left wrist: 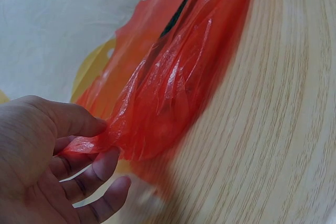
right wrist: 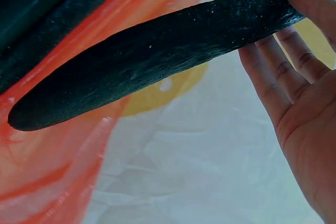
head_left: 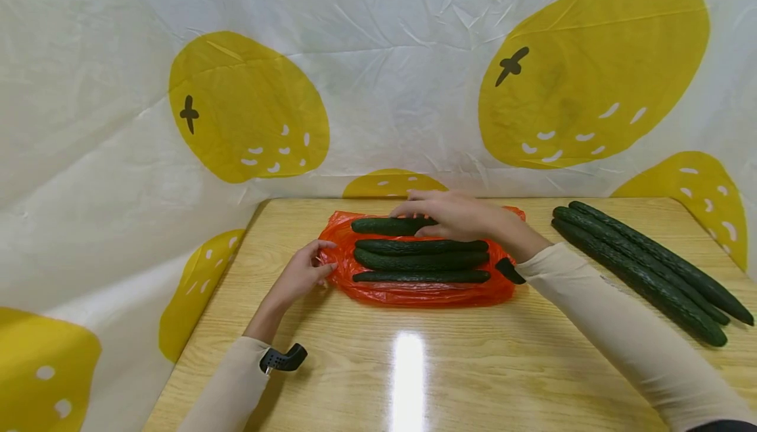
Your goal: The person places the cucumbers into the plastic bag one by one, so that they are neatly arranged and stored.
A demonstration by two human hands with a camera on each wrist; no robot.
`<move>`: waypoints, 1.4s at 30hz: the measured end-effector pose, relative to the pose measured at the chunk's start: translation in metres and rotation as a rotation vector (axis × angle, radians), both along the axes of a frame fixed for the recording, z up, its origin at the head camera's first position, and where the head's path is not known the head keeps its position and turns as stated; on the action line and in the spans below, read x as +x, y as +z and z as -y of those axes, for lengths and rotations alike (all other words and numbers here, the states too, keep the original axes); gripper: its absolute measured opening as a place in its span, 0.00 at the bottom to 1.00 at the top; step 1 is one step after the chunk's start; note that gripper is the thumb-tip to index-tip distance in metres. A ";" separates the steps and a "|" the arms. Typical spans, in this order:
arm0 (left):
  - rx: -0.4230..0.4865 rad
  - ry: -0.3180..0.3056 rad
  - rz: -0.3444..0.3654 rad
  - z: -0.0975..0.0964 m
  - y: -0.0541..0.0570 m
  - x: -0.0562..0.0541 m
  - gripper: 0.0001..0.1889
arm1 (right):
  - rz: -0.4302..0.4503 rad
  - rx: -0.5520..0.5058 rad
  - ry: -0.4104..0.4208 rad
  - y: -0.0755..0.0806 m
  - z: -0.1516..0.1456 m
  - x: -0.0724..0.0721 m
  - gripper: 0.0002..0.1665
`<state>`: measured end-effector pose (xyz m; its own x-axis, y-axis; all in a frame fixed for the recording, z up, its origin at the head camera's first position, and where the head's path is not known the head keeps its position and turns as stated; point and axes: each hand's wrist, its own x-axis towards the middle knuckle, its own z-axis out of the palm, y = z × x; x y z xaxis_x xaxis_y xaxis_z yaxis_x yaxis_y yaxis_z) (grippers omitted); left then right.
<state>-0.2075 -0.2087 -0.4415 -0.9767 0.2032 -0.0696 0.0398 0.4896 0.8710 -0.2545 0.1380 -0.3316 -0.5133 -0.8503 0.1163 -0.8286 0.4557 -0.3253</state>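
Note:
A red plastic bag (head_left: 414,296) lies spread on the table, with three dark green cucumbers (head_left: 421,261) lying side by side on or in it. My right hand (head_left: 464,215) grips another cucumber (head_left: 378,226) at the bag's far side. In the right wrist view, the thumb is on one side of this cucumber (right wrist: 152,56) and the fingers on the other; it is raised over the bag's edge. At the bag's left end, my left hand (head_left: 301,273) pinches the plastic; the left wrist view shows thumb and fingertips on a gathered corner of the bag (left wrist: 157,93).
Three long cucumbers (head_left: 641,271) lie diagonally at the table's right side, beyond my right forearm. A white sheet (head_left: 402,103) with yellow fruit prints hangs behind and to the left of the wooden table (head_left: 473,366).

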 end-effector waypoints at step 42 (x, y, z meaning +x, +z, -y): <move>-0.008 -0.002 0.008 -0.001 0.002 0.000 0.21 | -0.048 0.317 -0.131 -0.052 0.041 -0.039 0.32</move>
<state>-0.2075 -0.2080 -0.4391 -0.9756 0.2048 -0.0794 0.0337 0.4968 0.8672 -0.2932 0.0970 -0.3832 -0.6208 -0.7753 -0.1166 -0.7673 0.6313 -0.1125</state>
